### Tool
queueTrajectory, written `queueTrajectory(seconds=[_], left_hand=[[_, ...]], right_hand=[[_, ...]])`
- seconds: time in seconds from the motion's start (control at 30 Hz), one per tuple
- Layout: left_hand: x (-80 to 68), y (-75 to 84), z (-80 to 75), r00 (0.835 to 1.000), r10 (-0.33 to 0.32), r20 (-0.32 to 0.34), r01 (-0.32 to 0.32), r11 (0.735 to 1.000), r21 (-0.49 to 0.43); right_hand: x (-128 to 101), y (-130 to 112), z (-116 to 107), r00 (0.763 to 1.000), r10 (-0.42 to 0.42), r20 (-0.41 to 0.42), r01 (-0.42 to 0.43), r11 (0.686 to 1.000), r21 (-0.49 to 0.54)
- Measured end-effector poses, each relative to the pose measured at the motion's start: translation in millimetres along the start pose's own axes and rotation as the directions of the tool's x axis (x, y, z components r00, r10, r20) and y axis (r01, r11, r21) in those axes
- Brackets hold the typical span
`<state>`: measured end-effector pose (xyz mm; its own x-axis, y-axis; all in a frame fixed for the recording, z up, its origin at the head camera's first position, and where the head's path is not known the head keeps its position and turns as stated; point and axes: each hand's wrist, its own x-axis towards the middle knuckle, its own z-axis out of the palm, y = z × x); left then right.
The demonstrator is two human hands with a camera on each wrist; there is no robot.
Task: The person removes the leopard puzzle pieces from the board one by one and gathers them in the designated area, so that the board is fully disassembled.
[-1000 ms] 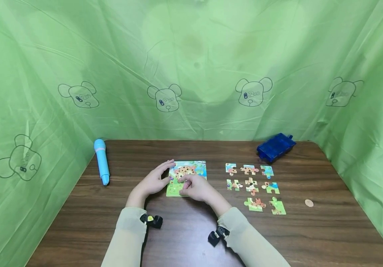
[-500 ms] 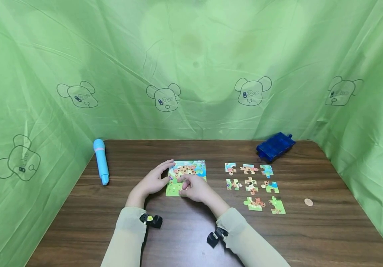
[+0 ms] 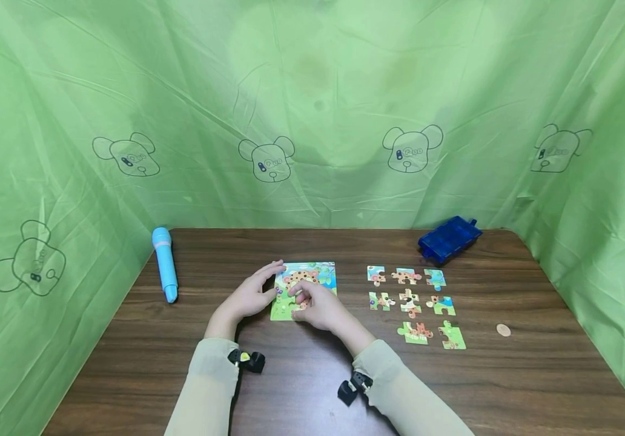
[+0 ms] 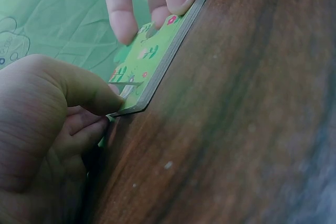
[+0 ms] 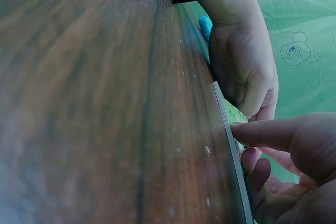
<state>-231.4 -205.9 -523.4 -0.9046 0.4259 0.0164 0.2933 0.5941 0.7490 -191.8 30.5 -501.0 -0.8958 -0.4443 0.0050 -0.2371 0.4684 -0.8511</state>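
A square puzzle board point(image 3: 323, 269) printed with a spotted animal lies flat on the table, in the middle of the head view. My left hand point(image 3: 249, 298) rests along its left edge, fingers reaching to the far left corner and thumb on the near part. Over the board's lower half, my right hand point(image 3: 318, 306) has its fingers bent, thumb and fingertips holding a green flowered puzzle piece point(image 4: 144, 59) at the board's near left corner. In the left wrist view one edge of this piece stands slightly above the board's rim.
Several loose puzzle pieces point(image 3: 409, 301) lie in rows to the right. Behind them sits a blue plastic case point(image 3: 450, 240). A small round disc point(image 3: 503, 330) is at far right, a light-blue microphone point(image 3: 166, 264) at far left. Green curtains point(image 3: 323, 200) surround the table point(image 3: 291, 387).
My right fingertips have shifted slightly, and more of the board's orange print shows between finger and thumb. The left hand and loose pieces stay in place.
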Motion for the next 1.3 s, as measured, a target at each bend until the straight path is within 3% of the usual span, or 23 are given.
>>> queueTrajectory(seconds=[0.67,1.3], left_hand=[[0.0,1.1,-0.3,1.0,0.0,0.008,0.0,1.0,0.001],[-0.5,0.2,-0.1,1.0,0.006,0.001,-0.006,1.0,-0.003]], right_hand=[[1.6,2.7,2.5,0.998,0.0,-0.058,0.004,0.997,0.078],[0.6,-0.4,-0.1,0.999,0.009,-0.048,-0.004,0.994,0.11]])
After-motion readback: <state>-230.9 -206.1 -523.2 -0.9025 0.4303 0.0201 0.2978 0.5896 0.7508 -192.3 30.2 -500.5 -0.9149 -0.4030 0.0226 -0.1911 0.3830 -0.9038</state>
